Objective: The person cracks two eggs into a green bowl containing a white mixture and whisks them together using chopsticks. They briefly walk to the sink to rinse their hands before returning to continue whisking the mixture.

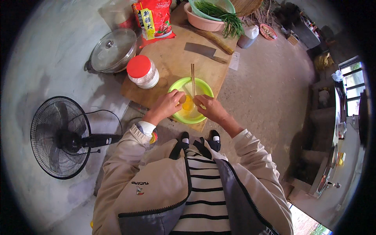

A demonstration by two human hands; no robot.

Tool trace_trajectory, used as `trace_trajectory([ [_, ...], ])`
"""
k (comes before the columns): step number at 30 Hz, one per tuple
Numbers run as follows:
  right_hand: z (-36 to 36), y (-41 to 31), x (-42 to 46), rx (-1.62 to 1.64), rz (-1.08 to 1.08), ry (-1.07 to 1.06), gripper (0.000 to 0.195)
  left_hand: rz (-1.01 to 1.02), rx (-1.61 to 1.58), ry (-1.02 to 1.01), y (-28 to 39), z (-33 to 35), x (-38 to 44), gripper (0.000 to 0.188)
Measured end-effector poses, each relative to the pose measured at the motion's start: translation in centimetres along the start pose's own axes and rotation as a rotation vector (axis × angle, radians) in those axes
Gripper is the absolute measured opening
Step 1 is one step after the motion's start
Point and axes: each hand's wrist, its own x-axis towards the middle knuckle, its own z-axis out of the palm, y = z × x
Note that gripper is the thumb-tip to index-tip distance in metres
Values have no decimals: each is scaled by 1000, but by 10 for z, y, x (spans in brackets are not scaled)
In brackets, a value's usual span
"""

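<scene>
Over a lime-green plastic bowl [190,120] at the table's near end, my left hand [165,106] pinches a brown eggshell piece [182,99]. My right hand [212,108] is closed at the opposite side of the bowl, its fingertips around what looks like the other shell part, mostly hidden. Between the hands, yellow egg yolk [188,105] and clear egg white show in the bowl. A pair of wooden chopsticks [193,77] leans in the bowl, tips down, close to my right fingertips.
The wooden table [170,63] carries a red-lidded jar [143,72], a cleaver [202,51], a wooden stick [217,41], a glass-lidded pan [113,51], a red packet [154,22], and pink basin [202,25] with greens [216,11]. A standing fan [63,138] is at left.
</scene>
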Motion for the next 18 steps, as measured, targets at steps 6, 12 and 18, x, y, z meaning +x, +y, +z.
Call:
trace_trajectory([
  [6,10,2,-12,377,274,74,21,-200,-417,-46,4,3,2,40],
  [12,40,16,-36,225,383,76,31,-211,-139,-91,-15,57,-18,38],
  [18,32,29,-23,214,489,-59,37,-265,-108,-188,-10,53,-6,31],
])
